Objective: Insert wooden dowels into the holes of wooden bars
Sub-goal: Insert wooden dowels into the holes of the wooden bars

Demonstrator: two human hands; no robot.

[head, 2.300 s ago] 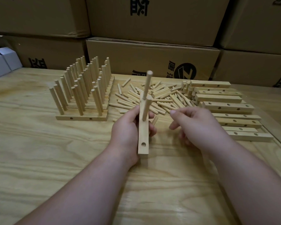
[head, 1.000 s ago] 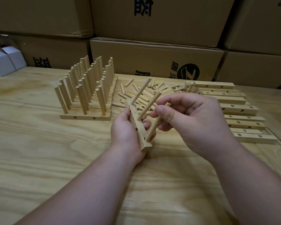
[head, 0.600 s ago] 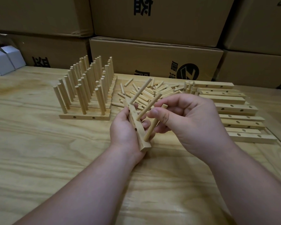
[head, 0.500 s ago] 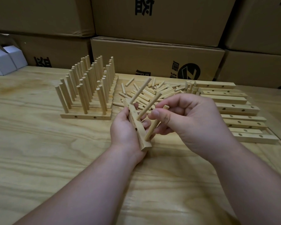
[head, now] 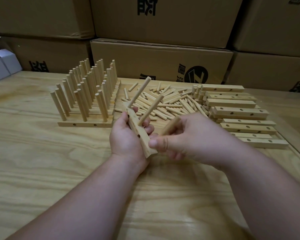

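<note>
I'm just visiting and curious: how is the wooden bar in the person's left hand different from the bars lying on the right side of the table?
The held bar is lifted and tilted in the left hand; the bare bars lie flat in a loose pile on the table. The held bar has two dowels standing in it, and the right hand holds a third dowel at it; the bare bars' holes are empty. Both are pale wood with drilled holes.

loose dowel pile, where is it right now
In the head view the loose dowel pile lies on the table beyond both hands, between the finished bars and the empty bars.
</note>
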